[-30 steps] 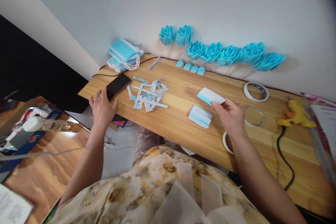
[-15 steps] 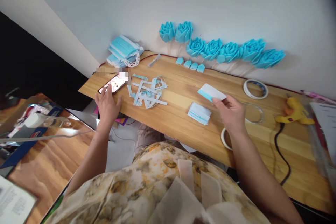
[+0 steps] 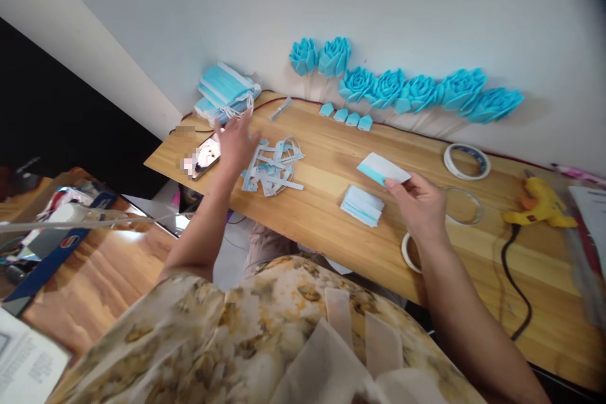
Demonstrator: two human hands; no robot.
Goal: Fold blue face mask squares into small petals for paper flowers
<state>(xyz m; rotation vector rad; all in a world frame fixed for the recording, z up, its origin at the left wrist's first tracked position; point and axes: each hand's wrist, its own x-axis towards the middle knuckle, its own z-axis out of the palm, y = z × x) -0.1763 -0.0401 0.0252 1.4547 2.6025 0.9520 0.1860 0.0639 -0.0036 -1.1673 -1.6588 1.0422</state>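
Between the thumb and fingers of my right hand (image 3: 421, 202) is a blue-and-white piece of face mask (image 3: 382, 168), held over the table. Just below it lies a small stack of similar mask pieces (image 3: 362, 205). My left hand (image 3: 237, 142) has its fingers spread and holds nothing. It is over the right end of a phone (image 3: 208, 154) with a lit screen, close to the pile of face masks (image 3: 225, 95) by the wall. Beside that hand lies a heap of cut mask strips and ear loops (image 3: 274, 167).
Blue folded flowers (image 3: 388, 88) on sticks lean along the wall, with several small blue folded pieces (image 3: 353, 119) before them. To the right are a tape roll (image 3: 467, 161), a clear ring (image 3: 466, 207) and a yellow glue gun (image 3: 540, 205) with a black cord. A box (image 3: 71, 243) stands lower left.
My left hand has moved from the phone's near end up and to the right, toward the mask pile. My right hand keeps its hold on the mask piece. The view has shifted slightly.
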